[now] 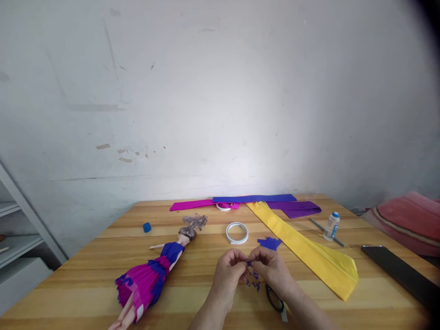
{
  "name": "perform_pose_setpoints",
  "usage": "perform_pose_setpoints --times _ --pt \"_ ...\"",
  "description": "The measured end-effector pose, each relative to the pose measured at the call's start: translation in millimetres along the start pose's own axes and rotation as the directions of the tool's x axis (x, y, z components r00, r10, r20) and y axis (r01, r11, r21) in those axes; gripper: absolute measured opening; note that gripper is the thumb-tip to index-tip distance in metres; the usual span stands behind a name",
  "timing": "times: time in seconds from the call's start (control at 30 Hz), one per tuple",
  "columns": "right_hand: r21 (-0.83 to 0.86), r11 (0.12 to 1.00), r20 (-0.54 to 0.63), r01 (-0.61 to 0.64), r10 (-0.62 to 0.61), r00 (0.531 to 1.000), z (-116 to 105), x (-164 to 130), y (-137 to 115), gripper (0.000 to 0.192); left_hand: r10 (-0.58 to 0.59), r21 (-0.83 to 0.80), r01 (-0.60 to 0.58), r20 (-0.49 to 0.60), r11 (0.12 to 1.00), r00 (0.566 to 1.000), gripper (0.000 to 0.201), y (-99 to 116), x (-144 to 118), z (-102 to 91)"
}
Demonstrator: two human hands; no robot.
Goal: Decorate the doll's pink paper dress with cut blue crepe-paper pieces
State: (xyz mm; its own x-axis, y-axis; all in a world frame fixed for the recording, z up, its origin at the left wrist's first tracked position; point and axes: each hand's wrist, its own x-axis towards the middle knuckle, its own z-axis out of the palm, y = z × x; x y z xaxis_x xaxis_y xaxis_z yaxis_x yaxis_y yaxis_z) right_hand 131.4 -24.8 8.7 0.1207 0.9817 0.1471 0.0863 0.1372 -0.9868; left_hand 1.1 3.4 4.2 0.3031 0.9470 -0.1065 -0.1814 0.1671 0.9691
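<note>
My left hand [227, 272] and my right hand [271, 271] meet at the front middle of the table, fingertips pinched together. Between them is a tiny piece of blue paper [249, 264], mostly hidden by the fingers. Small blue scraps [256, 286] lie on the wood below it. A dark looped handle, apparently of scissors [274, 300], shows beside my right wrist, partly covered. Just beyond my right hand rests a ragged-edged blue paper piece [270, 243]. To the left lies a doll [151, 279] in a magenta and blue paper dress.
A white tape roll [237, 242] lies past my hands. Yellow [309, 250], blue [254, 198], purple [300, 209] and magenta [190, 205] strips stretch across the back and right. A bottle [331, 227], grey rod [340, 242], black flat object [402, 275] and blue cap [147, 227] are on the table.
</note>
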Motion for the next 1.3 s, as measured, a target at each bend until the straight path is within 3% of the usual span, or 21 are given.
perform_pose_setpoints --times 0.4,0.73,1.0,1.3 --pt "0.065 0.997 -0.01 -0.044 0.045 0.999 -1.6 -0.8 -6.5 0.003 0.063 -0.017 -0.063 -0.007 0.998 0.998 0.01 -1.1 0.7 0.4" --pt "0.082 0.996 -0.009 -0.042 0.043 0.999 1.7 -1.3 -4.2 0.005 0.167 0.291 -0.152 -0.028 0.944 0.986 0.01 -0.9 0.3 -0.2" --pt "0.066 0.997 -0.018 -0.026 0.028 0.999 0.7 1.3 -0.6 0.004 0.118 0.1 -0.12 0.025 0.988 0.993 0.007 0.6 -1.1 0.3" --pt "-0.004 1.0 0.001 0.016 -0.016 1.0 0.7 1.2 3.1 0.004 0.152 0.181 -0.149 -0.003 0.972 0.988 0.005 -6.9 4.7 -2.5"
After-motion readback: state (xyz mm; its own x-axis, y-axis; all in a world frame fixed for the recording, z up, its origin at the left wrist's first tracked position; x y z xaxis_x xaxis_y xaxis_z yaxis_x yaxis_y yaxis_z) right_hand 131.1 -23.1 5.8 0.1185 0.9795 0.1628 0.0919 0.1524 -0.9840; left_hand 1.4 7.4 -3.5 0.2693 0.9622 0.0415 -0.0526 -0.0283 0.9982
